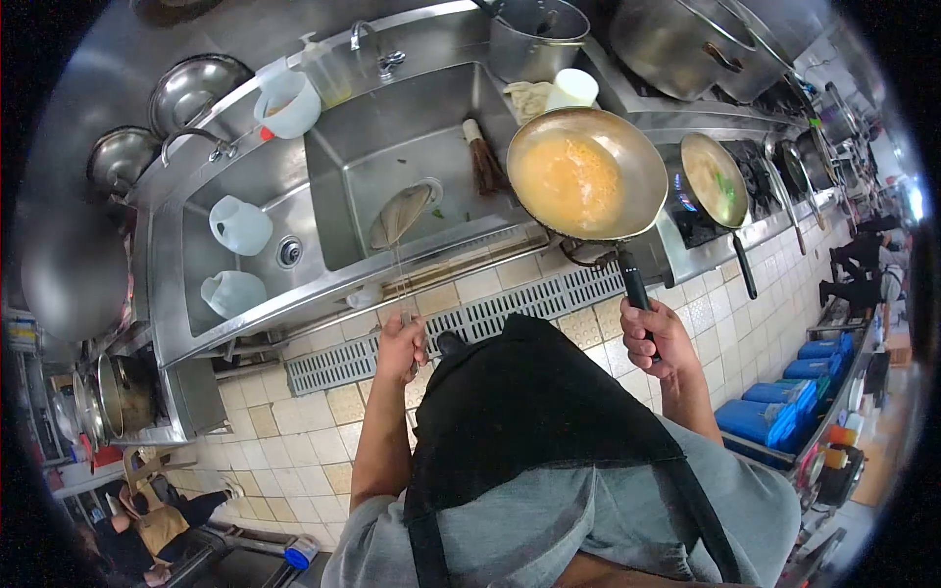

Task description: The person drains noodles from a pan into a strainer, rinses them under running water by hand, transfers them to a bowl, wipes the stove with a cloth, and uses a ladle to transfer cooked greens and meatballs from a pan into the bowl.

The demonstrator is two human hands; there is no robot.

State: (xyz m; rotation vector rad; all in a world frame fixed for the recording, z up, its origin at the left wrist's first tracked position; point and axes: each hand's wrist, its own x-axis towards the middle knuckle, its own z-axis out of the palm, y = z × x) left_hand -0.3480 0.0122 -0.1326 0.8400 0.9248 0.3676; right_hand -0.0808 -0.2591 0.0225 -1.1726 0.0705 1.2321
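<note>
My right hand (655,338) is closed round the black handle of a frying pan (642,176). An orange-yellow liquid (570,181) lies in the pan, which is beside the right end of the sink. In my left hand (401,348) is the thin handle of a strainer (402,217), its fingers wrapped round it. The strainer's mesh head is over the large sink basin (368,132), near the drain. A brush with dark bristles (483,162) leans at the basin's right side.
White plastic jugs (240,226) sit in the left basin. A second pan (714,181) stands on the stove at right, with a blue flame beside it. Large pots (676,44) are behind. A floor grate (470,323) runs below the sink. Other people (162,524) are in the background.
</note>
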